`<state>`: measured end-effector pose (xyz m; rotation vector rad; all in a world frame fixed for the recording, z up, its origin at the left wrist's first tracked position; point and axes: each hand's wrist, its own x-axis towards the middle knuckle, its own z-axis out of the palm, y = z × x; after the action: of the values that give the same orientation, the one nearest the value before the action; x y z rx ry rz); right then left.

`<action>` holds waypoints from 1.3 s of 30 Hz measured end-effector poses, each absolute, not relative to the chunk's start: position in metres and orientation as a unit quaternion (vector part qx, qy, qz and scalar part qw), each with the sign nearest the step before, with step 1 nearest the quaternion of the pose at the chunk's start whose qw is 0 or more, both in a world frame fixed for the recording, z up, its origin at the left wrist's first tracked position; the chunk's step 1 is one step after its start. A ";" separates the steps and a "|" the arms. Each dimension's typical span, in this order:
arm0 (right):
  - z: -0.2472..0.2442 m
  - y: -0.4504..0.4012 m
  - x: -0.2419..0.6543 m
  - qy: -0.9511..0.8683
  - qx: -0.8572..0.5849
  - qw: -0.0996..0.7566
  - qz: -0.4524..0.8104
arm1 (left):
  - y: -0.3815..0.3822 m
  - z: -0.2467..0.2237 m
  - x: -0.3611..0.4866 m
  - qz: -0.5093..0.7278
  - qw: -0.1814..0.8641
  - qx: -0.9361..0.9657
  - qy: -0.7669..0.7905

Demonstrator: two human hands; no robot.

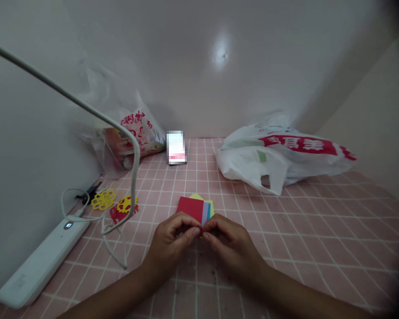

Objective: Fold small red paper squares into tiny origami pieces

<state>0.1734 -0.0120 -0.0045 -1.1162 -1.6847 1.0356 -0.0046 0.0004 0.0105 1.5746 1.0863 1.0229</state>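
My left hand [174, 239] and my right hand [229, 241] meet at the middle of the table, thumbs and forefingers pinched together. Between the fingertips shows a bit of a small red piece [201, 231], mostly covered by the fingers; it looks like folded paper, though its shape is hidden. Just beyond the hands lies a fanned stack of coloured paper [190, 208], red on top, with lavender, blue and yellow edges sticking out. Off to the left are yellow paper cutouts [103, 200] with holes and a red cutout [118, 215] partly under one of them.
A white power strip [44, 261] with a looping white cable [135, 168] occupies the left side. Black-handled scissors [89, 192] lie behind it. A phone [176, 148] stands at the back, between a filled clear bag [139, 128] and a white plastic bag [249, 159].
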 end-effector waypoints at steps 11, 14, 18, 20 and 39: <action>-0.006 -0.013 0.174 -0.708 -0.436 0.437 0.342 | 0.004 0.010 -0.005 0.422 0.487 0.627 0.438; -0.003 -0.012 0.174 -0.721 -0.429 0.432 0.331 | 0.004 0.012 -0.005 0.408 0.493 0.628 0.443; 0.001 -0.012 0.175 -0.724 -0.418 0.419 0.354 | 0.004 0.011 -0.005 0.407 0.524 0.604 0.442; 0.003 -0.012 0.175 -0.709 -0.424 0.412 0.384 | 0.005 0.010 -0.005 0.400 0.539 0.592 0.446; -0.011 -0.007 0.175 -0.583 -0.420 0.457 0.524 | 0.006 0.016 -0.004 0.332 0.535 0.641 0.440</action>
<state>0.1749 -0.0074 -0.0114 -1.0360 -1.4366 1.2927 -0.0044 0.0064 0.0161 1.5265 1.0487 0.7901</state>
